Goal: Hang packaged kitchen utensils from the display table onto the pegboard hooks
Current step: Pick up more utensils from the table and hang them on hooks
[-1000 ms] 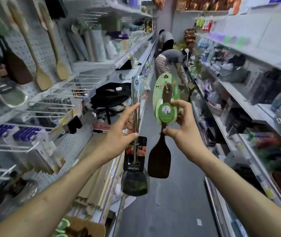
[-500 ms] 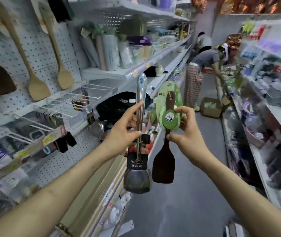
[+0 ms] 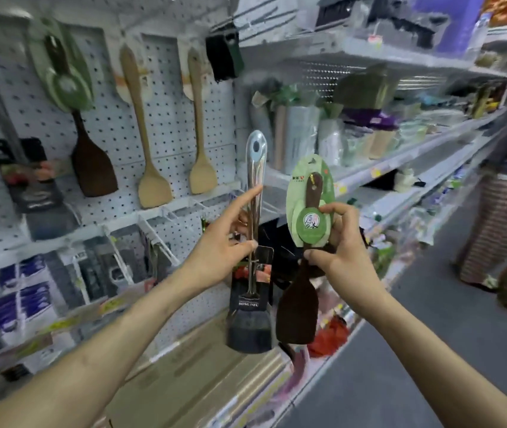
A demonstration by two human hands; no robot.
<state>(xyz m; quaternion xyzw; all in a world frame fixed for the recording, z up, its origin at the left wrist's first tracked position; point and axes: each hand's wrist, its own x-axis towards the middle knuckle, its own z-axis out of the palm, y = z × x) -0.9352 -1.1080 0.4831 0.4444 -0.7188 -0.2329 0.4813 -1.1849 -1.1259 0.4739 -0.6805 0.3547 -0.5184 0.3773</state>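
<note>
L grip: thumb + fingers pinch steel turner mid-handle; index lies straight up the shaft; blade hangs below
R grip: closed round dark wooden spatula at its green card; just beside L grip
Pegboard: up + left of both grips, well apart; matching carded spatula and pale spatulas hang there
Change: vs 1 s ago, aisle view replaced by pegboard ahead; both holds unchanged
Meaning: prob. hook search begun; nothing hung yet

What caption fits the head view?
Left hand holds a steel spatula, right hand a dark wooden spatula, facing the pegboard.
</note>
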